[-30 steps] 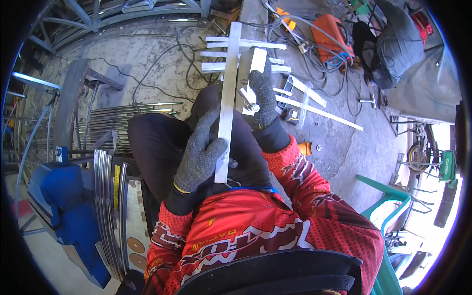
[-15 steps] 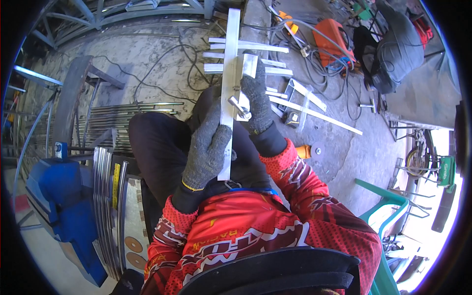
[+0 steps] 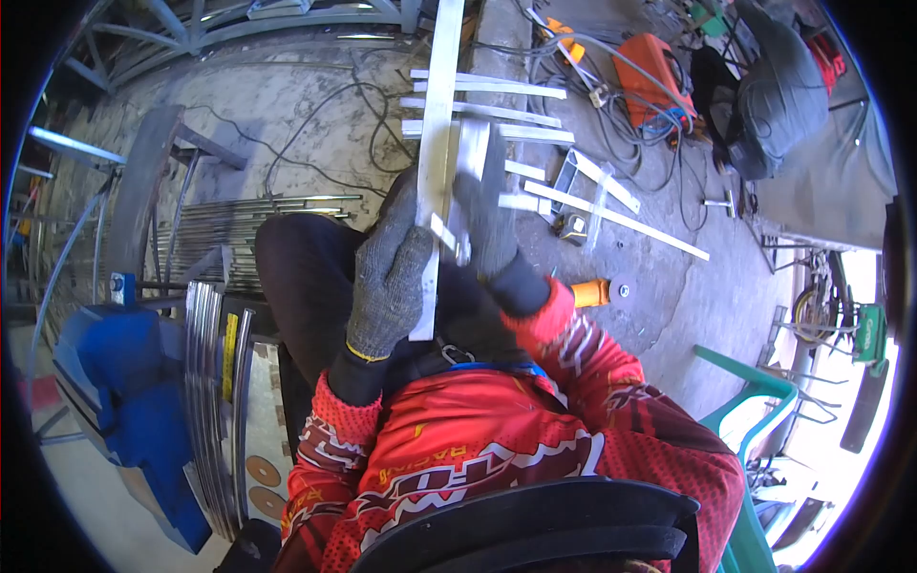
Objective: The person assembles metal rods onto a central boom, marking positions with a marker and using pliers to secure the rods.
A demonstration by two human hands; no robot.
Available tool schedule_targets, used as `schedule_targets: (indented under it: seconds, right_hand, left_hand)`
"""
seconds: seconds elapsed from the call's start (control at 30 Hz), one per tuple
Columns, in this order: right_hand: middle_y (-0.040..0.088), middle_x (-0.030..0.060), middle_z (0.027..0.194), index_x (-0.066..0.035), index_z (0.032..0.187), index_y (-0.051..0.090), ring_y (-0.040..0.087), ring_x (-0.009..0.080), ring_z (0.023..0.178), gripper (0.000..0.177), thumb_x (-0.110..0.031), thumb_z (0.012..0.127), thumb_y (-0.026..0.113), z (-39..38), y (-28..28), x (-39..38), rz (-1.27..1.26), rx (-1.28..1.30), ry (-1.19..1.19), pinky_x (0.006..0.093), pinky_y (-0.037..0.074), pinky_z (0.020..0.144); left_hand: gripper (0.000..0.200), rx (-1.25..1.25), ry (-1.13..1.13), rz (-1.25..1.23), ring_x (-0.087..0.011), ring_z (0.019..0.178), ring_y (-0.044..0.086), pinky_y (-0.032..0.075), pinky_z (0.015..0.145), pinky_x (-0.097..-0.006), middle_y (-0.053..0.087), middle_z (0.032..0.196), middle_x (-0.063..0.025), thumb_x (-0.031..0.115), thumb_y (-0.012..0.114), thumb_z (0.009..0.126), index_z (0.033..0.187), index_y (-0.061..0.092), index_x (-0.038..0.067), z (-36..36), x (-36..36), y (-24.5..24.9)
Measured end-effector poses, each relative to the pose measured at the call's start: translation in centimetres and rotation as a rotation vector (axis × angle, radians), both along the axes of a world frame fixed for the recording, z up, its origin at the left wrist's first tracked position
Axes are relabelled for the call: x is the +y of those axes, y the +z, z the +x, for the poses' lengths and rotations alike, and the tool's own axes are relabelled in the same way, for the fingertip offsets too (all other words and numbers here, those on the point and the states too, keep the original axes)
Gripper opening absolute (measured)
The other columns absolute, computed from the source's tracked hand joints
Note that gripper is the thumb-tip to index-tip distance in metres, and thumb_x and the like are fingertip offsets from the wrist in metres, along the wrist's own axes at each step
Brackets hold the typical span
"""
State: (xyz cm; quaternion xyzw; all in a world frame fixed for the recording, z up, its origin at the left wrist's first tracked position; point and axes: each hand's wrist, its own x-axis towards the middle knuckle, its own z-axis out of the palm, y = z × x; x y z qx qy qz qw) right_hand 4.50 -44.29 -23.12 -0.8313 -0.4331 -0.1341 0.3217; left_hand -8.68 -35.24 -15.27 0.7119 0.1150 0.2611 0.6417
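Note:
My left hand (image 3: 392,272), in a dark grey knit glove, is closed around the lower part of a long flat metal bar (image 3: 440,95). My right hand (image 3: 489,196), gloved alike and blurred by motion, grips a shorter shiny metal piece (image 3: 470,148) close along the bar's right side. A small bright metal fitting (image 3: 449,239) sits between the two hands; blur hides its details. Beyond the bar, several cut metal strips (image 3: 521,132) lie across on the floor. A tape measure (image 3: 572,226) rests on the floor right of my right hand.
An orange machine (image 3: 651,81) with tangled cables stands at the upper right, near a crouching person (image 3: 778,100). A yellow-orange tool (image 3: 590,293) lies right of my forearm. A blue machine (image 3: 124,382) and metal tubes (image 3: 199,382) are on the left; a green chair (image 3: 764,411) is at right.
The long bar has shifted up and slightly left, tilting a little. My right hand and the short piece have moved along it, and the bolt-like fitting has turned and dropped lower.

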Motion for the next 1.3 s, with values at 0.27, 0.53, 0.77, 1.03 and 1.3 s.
schedule_targets:
  seconds: [0.27, 0.53, 0.77, 1.03, 1.3]
  right_hand:
    - [0.051, 0.0225, 0.134, -0.006, 0.144, 0.036, 0.054, 0.0327, 0.121, 0.058, -0.022, 0.093, 0.060, 0.8, 1.8, 1.5, 0.210, 0.925, 0.254, 0.0399, 0.043, 0.103]
    - [0.057, 0.0177, 0.110, 0.000, 0.127, 0.049, 0.059, 0.0351, 0.096, 0.040, -0.006, 0.087, 0.055, -2.3, 0.2, -0.9, 0.101, -0.017, 0.207, 0.0409, 0.049, 0.081]
    - [0.037, 0.0158, 0.150, -0.003, 0.147, 0.031, 0.039, 0.0272, 0.137, 0.051, -0.012, 0.100, 0.049, 9.2, -0.4, 3.7, 0.518, 0.619, 0.398, 0.0365, 0.029, 0.116]
    - [0.049, 0.0128, 0.132, 0.000, 0.148, 0.027, 0.058, 0.0191, 0.099, 0.058, -0.008, 0.096, 0.050, -0.2, 3.6, 2.0, 0.523, 0.908, 0.353, 0.0335, 0.051, 0.083]
    - [0.048, 0.0128, 0.129, -0.001, 0.144, 0.032, 0.058, 0.0251, 0.102, 0.054, -0.006, 0.094, 0.050, -3.3, 5.4, 0.2, 0.272, 0.239, 0.215, 0.0355, 0.049, 0.086]
  left_hand:
    - [0.043, -0.020, 0.102, -0.168, -0.0182, 0.113, 0.057, 0.045, 0.096, -0.0317, 0.061, 0.125, -0.0186, 0.009, 0.050, 0.096, 0.136, 0.047, -0.007, 0.5, 0.7, -0.7]
    - [0.044, 0.013, 0.042, -0.232, -0.0131, 0.097, 0.060, 0.049, 0.085, -0.0289, 0.065, 0.114, -0.0127, 0.007, 0.050, 0.096, 0.139, 0.047, -0.003, -0.2, 1.0, -1.3]
    - [0.046, 0.029, 0.064, -0.188, -0.0129, 0.105, 0.058, 0.047, 0.090, -0.0301, 0.064, 0.121, -0.0147, 0.008, 0.054, 0.094, 0.137, 0.046, -0.006, -0.5, -0.3, 0.5]
    - [0.044, -0.041, 0.062, -0.191, -0.0162, 0.109, 0.058, 0.045, 0.097, -0.0318, 0.062, 0.124, -0.0163, 0.009, 0.051, 0.095, 0.136, 0.047, -0.006, 0.6, 1.1, -0.2]
    - [0.039, -0.046, 0.121, -0.074, -0.0155, 0.106, 0.060, 0.048, 0.090, -0.0291, 0.064, 0.118, -0.0114, 0.007, 0.050, 0.095, 0.133, 0.053, -0.003, 1.1, 2.0, 0.2]
